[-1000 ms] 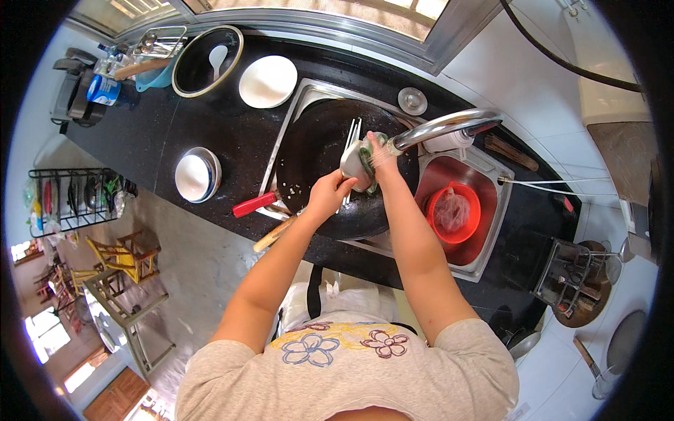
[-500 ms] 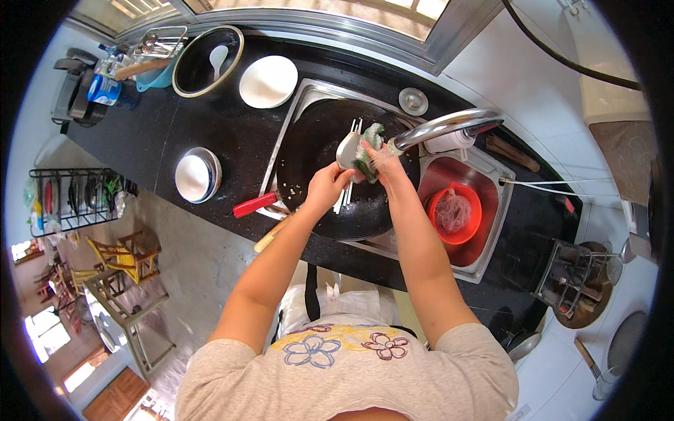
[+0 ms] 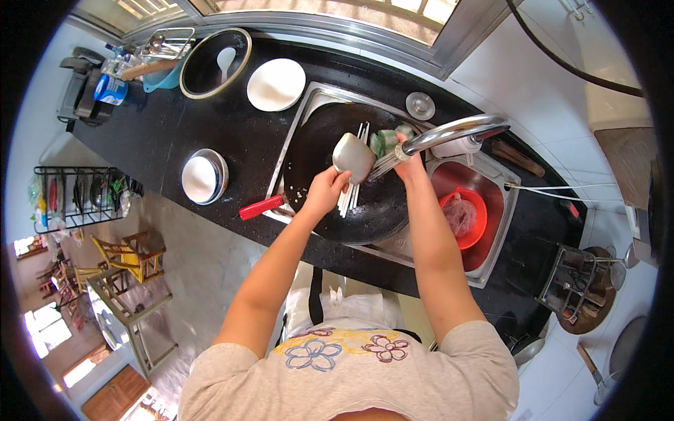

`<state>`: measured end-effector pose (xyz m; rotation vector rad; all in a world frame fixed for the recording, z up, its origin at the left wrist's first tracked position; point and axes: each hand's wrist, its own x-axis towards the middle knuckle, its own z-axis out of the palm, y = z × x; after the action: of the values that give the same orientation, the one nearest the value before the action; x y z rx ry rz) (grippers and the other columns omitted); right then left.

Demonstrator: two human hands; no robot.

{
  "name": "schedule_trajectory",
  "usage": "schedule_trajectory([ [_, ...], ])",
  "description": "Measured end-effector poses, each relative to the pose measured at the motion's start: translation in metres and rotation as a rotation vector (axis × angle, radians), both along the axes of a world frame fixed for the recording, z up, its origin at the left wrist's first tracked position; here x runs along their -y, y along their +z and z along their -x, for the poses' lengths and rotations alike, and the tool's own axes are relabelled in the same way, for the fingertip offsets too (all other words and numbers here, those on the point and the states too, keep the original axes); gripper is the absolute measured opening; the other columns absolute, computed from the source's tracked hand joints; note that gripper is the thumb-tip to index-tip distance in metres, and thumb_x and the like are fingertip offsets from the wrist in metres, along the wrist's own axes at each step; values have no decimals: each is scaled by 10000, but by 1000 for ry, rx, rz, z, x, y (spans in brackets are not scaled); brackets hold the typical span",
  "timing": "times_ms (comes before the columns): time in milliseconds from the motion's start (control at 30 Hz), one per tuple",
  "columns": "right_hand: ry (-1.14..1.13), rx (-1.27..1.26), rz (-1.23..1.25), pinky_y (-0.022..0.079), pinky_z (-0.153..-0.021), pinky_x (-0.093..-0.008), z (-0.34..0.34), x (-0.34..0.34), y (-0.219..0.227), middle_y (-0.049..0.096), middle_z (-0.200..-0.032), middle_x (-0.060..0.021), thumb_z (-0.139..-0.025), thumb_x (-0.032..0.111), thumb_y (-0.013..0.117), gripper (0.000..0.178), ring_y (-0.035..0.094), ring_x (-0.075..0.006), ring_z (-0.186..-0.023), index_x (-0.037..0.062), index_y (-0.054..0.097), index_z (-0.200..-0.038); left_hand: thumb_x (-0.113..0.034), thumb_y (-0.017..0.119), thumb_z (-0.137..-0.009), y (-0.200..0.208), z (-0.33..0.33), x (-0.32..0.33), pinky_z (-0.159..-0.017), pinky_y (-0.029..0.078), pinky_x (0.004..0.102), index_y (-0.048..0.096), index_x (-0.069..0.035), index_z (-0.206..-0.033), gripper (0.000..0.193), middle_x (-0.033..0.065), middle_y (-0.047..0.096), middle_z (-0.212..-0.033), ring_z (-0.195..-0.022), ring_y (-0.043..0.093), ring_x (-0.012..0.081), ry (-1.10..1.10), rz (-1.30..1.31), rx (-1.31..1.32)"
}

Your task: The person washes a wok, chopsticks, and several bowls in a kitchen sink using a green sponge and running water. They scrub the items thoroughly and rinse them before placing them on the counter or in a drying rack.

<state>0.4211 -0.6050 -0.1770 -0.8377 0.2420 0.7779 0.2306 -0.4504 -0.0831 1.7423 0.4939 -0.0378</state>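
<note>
My left hand (image 3: pixel 328 191) is closed round a metal wok spatula (image 3: pixel 353 158), its broad blade raised over the wok. My right hand (image 3: pixel 410 160) grips a green and white scrubbing cloth (image 3: pixel 385 142), partly behind the faucet (image 3: pixel 456 130). Water streams from the spout beside that hand, between cloth and spatula. Beneath both hands the large black wok (image 3: pixel 316 140) sits in the sink's left basin, its red handle (image 3: pixel 262 207) pointing left. Several white chopsticks (image 3: pixel 349 202) lie in the wok, partly covered by the spatula.
An orange-red bowl (image 3: pixel 476 217) with a pinkish mesh stands in the right basin. Left of the sink are stacked bowls (image 3: pixel 201 179), a white bowl (image 3: pixel 276 84) and a black basin (image 3: pixel 200 70) with a white spoon. A metal lid (image 3: pixel 420 105) lies behind the sink.
My hands have drawn apart. The cloth has left the spatula blade and moved right with my right hand, while the blade has turned more into view. The picture has shifted slightly.
</note>
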Motion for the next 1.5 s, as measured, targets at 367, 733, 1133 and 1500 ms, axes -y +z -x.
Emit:
schedule_trajectory([
  [367, 506, 670, 1005, 377, -953, -372, 38, -59, 63, 519, -1188, -293, -807, 628, 490, 768, 508, -358, -1129, -48, 544, -1168, -224, 561, -876, 12, -45, 7, -588, 451, 359, 625, -31, -787, 222, 91, 613, -627, -600, 605, 250, -185, -315, -119],
  [733, 290, 604, 1175, 433, -869, -404, 16, -14, -18, 621, -1056, -179, -795, 482, 585, 539, 574, -325, -1008, 46, 596, -1114, -242, 647, -833, 16, -17, 2, -620, 477, 345, 625, -78, -958, 208, 130, 642, -745, -665, 626, 274, -302, -460, -83],
  [1133, -4, 522, 485, 473, -786, -312, 15, -3, 12, 529, -1110, -86, -876, 290, 565, 582, 571, -194, -913, 20, 339, -1339, -369, 422, -964, -18, -17, -18, -403, 354, 284, 458, -87, -803, 326, 36, 452, -617, -469, 430, 142, 186, 738, -448],
  [1500, 286, 1392, 1506, 363, -945, -447, 52, -34, 54, 511, -1182, -175, -862, 455, 538, 554, 473, -359, -1112, 78, 479, -1263, -423, 373, -974, 5, -36, 29, -316, 193, 162, 381, -101, -743, 396, -36, 294, -567, -418, 241, 29, 215, 1471, -755],
])
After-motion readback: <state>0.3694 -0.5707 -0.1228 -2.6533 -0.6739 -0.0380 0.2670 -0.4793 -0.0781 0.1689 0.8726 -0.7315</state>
